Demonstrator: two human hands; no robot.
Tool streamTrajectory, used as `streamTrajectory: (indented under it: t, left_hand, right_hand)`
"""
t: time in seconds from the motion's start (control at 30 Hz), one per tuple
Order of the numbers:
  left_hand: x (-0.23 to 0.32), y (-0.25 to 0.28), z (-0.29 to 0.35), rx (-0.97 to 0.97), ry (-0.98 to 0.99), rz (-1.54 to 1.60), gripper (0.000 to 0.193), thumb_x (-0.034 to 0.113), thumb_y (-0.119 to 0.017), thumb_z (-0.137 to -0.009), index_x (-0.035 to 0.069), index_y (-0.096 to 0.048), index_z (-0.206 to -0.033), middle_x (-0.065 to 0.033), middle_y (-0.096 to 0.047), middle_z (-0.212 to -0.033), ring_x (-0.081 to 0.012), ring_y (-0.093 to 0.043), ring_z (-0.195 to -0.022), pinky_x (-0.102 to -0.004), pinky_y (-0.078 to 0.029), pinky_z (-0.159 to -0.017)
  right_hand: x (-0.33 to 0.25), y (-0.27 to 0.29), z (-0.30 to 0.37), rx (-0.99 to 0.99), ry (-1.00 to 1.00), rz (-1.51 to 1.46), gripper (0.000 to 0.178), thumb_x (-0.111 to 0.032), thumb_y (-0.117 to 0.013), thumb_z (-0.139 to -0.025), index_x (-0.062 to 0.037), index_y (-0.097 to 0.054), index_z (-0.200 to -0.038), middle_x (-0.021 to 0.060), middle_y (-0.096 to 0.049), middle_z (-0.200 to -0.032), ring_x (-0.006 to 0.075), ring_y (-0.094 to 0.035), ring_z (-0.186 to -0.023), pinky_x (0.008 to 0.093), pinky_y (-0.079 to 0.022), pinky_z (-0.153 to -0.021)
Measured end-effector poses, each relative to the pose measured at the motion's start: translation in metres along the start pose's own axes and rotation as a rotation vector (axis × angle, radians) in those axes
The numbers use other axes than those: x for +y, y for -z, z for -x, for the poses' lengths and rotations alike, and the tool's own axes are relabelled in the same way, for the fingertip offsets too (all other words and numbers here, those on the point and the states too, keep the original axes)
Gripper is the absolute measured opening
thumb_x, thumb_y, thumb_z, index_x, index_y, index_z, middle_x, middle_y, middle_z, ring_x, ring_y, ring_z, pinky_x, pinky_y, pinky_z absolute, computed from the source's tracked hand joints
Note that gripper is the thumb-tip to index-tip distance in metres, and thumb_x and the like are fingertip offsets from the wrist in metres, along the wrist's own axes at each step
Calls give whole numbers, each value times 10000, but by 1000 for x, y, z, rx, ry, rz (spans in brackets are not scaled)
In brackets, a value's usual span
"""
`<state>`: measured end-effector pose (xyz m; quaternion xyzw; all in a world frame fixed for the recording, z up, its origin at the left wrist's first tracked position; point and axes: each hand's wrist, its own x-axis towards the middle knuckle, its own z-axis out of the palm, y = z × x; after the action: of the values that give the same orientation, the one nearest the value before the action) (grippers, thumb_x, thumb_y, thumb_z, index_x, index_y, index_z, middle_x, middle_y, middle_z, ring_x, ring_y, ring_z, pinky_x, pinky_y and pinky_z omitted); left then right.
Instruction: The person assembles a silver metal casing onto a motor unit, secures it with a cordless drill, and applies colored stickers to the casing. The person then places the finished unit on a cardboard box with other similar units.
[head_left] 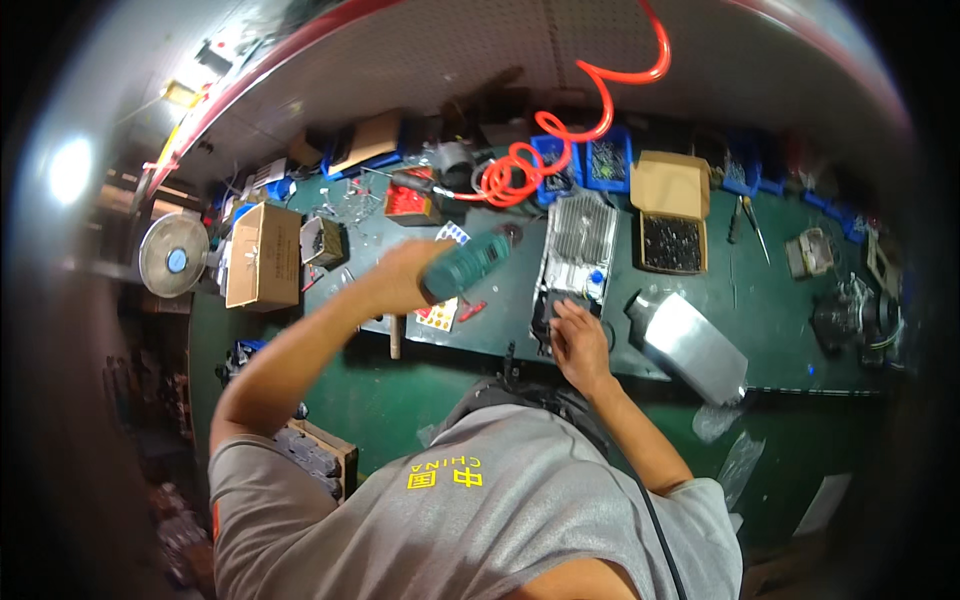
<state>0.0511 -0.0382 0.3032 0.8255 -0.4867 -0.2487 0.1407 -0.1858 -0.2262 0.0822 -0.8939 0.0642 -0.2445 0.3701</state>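
My left hand (403, 276) is wrapped around a teal power screwdriver (468, 264), held above the bench with its dark tip toward the finned metal housing (580, 232). That silver housing lies lengthwise in front of me, with a blue round piece (597, 277) on its near half. At the housing's near end, my right hand (582, 345) has its bent fingers on a black part (541, 318). Whether a small piece is under those fingertips is hidden.
A smooth silver cover (695, 345) lies at the right bench edge. Beyond it stands an open carton of small dark parts (672, 243). Blue bins (608, 160) line the back, under a coiled red air hose (607, 105). A cardboard box (263, 257) and a fan (174, 255) stand left.
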Motion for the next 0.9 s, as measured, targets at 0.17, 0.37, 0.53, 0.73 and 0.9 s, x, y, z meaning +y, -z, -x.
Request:
streamTrajectory:
  t: [0.17, 0.37, 0.53, 0.73, 0.9]
  left_hand:
    - [-104, -114, 26, -126, 274, -48, 637, 205, -776, -735, 102, -539, -1317, -239, -680, -1098, -410, -664, -1052, -513, -521, -898]
    - [-192, -205, 3, -178, 105, -360, 587, 148, -767, -768, 106, -524, -1300, -120, -625, -1207, -282, -571, -1222, -414, -406, -1042]
    - [-259, -234, -27, -165, 58, -305, 571, 137, -762, -769, 140, -560, -1304, -103, -654, -1212, -293, -616, -1173, -432, -472, -986]
    - [-339, -110, -79, 260, 444, -53, 315, 92, -605, -872, 113, -695, -1174, -153, -718, -1062, -356, -702, -963, -453, -570, -845]
    - [-421, -78, -123, 249, 457, -315, 153, 83, -596, -903, 101, -699, -1014, -176, -721, -1044, -349, -720, -986, -466, -591, -817]
  right_hand:
    - [-17, -4, -11, 12, -48, 19, 142, -38, -723, -806, -21, -725, -947, 140, -727, -1182, 328, -646, -1185, 440, -487, -1013]
    - [-20, -14, -14, 3, -102, 64, 154, 14, -699, -794, 2, -722, -946, 163, -730, -1164, 357, -653, -1173, 451, -495, -1012]
    - [-25, -23, -15, 22, -141, 109, 159, 23, -682, -806, 19, -714, -961, 182, -726, -1160, 372, -655, -1168, 461, -489, -1037]
    - [-37, -38, -19, 41, -197, 188, 150, 28, -671, -816, 27, -702, -963, 188, -726, -1144, 388, -656, -1159, 476, -487, -1039]
    - [-43, -44, -17, 80, -269, 240, 159, 19, -685, -816, 17, -712, -972, 183, -730, -1144, 375, -662, -1152, 445, -509, -1016]
